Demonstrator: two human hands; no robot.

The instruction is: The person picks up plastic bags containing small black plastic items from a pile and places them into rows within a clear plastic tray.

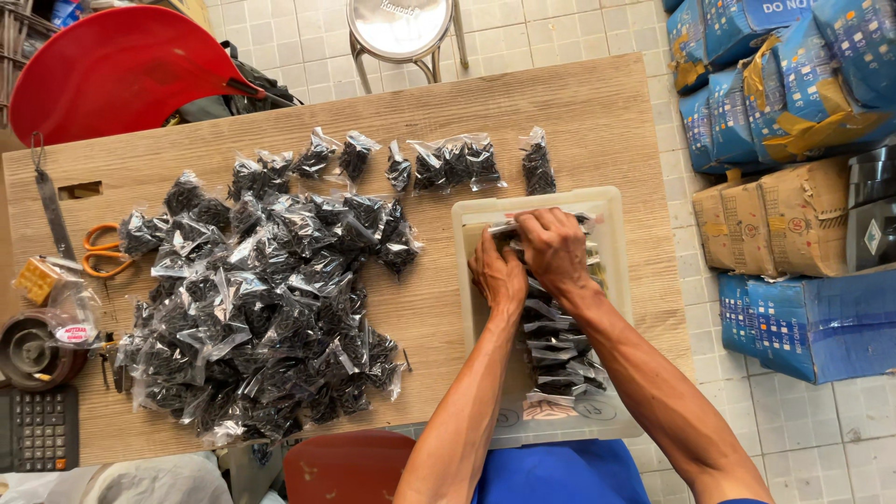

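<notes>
Head view is showing the left hand and right hand both pinching down on small bags packed upright in the plastic tub below the fingers, likely slippery, crinkly, heavy with dark hardware, best grasped along top edges.

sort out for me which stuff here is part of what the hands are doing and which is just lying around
In use:
- left hand and right hand, pressing on packets in the bin
- clear plastic bin
- row of small packets in the bin
- pile of small packets on the wooden table

Lying about:
- orange scissors
- calculator
- tape roll
- red chair
- metal stool
- blue and brown cartons
</notes>
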